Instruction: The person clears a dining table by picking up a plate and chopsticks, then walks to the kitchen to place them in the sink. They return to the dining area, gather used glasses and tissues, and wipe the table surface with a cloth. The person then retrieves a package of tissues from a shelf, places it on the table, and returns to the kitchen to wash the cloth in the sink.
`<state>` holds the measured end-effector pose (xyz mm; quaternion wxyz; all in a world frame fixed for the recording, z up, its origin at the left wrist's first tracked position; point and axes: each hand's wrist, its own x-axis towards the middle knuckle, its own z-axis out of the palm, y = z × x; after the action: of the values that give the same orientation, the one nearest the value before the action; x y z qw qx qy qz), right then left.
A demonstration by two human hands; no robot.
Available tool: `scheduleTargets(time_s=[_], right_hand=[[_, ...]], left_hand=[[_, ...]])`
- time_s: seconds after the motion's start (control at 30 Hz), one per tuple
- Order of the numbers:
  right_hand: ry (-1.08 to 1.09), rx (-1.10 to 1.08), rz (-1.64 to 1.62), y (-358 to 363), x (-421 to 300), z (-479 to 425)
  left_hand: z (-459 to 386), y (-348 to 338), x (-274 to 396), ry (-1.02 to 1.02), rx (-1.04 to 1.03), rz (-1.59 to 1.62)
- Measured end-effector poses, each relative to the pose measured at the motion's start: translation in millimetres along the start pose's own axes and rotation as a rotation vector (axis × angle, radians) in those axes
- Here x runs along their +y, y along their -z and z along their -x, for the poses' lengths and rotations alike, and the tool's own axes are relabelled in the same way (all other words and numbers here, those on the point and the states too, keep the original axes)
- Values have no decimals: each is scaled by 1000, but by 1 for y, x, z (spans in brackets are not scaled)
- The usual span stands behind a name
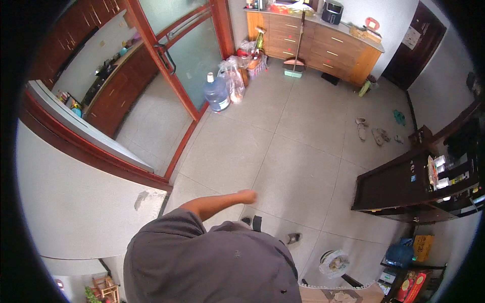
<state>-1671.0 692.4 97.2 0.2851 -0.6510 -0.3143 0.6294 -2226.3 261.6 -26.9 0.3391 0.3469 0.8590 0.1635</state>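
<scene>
My left hand (247, 197) reaches out in front of my dark grey shirt, above the tiled floor (295, 163). Its fingers look curled, but the hand is blurred and its underside is hidden. No held thing shows at it. My right hand is out of view. Just below the left hand, a dark shoe tip (246, 220) and a small dark flat piece (257, 223) show past my shirt. The other shoe (294, 238) stands on the tiles to the right.
A wood-framed glass door (195, 57) borders a kitchen at left. Beyond are a water jug (217, 94), plastic bags (233, 79), a broom (299, 41) and a drawer cabinet (333, 49). A dark cabinet (394, 181), loose shoes (362, 130) and a lined bin (334, 264) stand at right.
</scene>
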Motion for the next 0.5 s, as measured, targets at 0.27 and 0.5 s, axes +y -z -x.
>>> scheduleTargets(time_s=[0.27, 0.5], right_hand=[[80, 68, 269, -37, 12, 58], [173, 307, 494, 22, 35, 70]], left_hand=[[136, 1, -111, 720, -315, 280], [135, -27, -67, 720, -318, 671]])
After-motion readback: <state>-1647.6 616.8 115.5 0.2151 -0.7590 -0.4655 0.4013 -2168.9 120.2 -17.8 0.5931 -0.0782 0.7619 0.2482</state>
